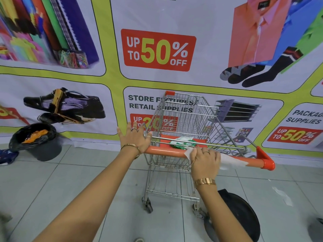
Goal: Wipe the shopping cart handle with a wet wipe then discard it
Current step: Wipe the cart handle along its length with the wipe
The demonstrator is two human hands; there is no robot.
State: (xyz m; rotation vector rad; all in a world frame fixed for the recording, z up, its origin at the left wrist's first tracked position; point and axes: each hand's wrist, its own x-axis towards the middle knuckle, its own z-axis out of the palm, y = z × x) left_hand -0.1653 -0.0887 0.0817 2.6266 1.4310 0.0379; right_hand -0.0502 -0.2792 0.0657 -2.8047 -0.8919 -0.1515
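Observation:
A wire shopping cart (183,119) stands in front of me with an orange handle (166,151) across its near end. My right hand (205,158) presses a white wet wipe (232,161) onto the middle of the handle; the wipe trails out to the right along the bar. My left hand (135,138) rests with its palm on the handle's left end, fingers spread and holding nothing. A green and white wipes pack (181,142) lies on the cart's child seat just behind the handle.
A grey bin lined with a black bag (34,138) stands on the floor at the left by the wall. A second black-lined bin (243,219) sits low right, next to the cart's rear wheel. A white scrap (283,196) lies on the tiles. A printed banner covers the wall.

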